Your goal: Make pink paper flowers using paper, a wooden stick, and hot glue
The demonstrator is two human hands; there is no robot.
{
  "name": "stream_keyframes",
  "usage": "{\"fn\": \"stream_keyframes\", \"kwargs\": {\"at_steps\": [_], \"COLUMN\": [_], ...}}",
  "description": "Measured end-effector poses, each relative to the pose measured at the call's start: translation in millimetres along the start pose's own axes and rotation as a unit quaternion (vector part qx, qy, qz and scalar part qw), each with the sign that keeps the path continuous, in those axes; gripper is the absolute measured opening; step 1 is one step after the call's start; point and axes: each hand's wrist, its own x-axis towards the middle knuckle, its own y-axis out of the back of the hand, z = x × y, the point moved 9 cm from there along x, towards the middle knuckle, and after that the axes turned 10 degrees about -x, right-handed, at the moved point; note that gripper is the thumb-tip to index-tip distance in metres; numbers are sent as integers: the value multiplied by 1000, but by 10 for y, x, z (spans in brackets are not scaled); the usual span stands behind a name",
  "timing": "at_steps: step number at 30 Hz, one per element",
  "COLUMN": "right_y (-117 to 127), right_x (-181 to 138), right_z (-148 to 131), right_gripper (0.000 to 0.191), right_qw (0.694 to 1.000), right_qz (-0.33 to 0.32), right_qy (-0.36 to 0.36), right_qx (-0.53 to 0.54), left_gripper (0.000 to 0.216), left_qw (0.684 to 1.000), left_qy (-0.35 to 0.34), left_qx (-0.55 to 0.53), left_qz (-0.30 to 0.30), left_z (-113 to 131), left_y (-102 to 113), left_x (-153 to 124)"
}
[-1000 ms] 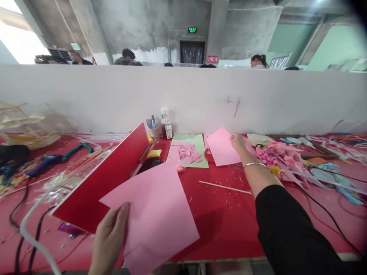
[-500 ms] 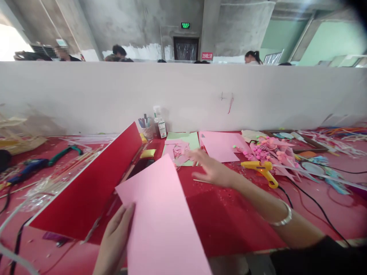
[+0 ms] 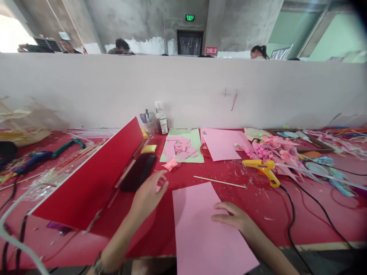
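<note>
A pink paper sheet point(image 3: 200, 221) lies before me, its lower end past the table's front edge. My right hand point(image 3: 236, 219) is over the sheet's right side, fingers apart and slightly bent, not closed round anything. Left of the sheet, my left hand point(image 3: 150, 193) hovers near a black phone point(image 3: 138, 173), its fingers loosely curled with a gap between them. A small pink patch shows in that gap; whether the hand touches it I cannot tell. Just beyond are a small pink packet point(image 3: 171, 164) and a thin wooden stick point(image 3: 219, 181).
Pink paper scraps point(image 3: 183, 147) lie on a green sheet point(image 3: 197, 156). A red board point(image 3: 94, 179) leans at left. On the right are a yellow glue gun point(image 3: 262, 168) with its cord and a pile of pink decorations point(image 3: 275, 151). A white partition point(image 3: 183, 91) closes the back.
The pink sheet has come down and right from my left hand's hold. My left hand has moved forward towards the phone. My right hand has drawn back from the scraps to the sheet.
</note>
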Motion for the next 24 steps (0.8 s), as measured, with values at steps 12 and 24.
{"fn": "stream_keyframes", "kwargs": {"at_steps": [12,24], "right_y": [-13,91], "right_x": [-31,-128], "right_z": [230,-18], "right_gripper": [23,19], "right_qw": [996,977], "right_qz": [28,135], "right_qy": [-31,47], "right_qx": [-80,-159], "left_gripper": [36,28], "left_qw": [985,990], "left_qy": [100,142], "left_qx": [135,-9], "left_qz": [-30,-12], "left_z": [-511,-683], "left_y": [-235,-354], "left_x": [1433,1818]}}
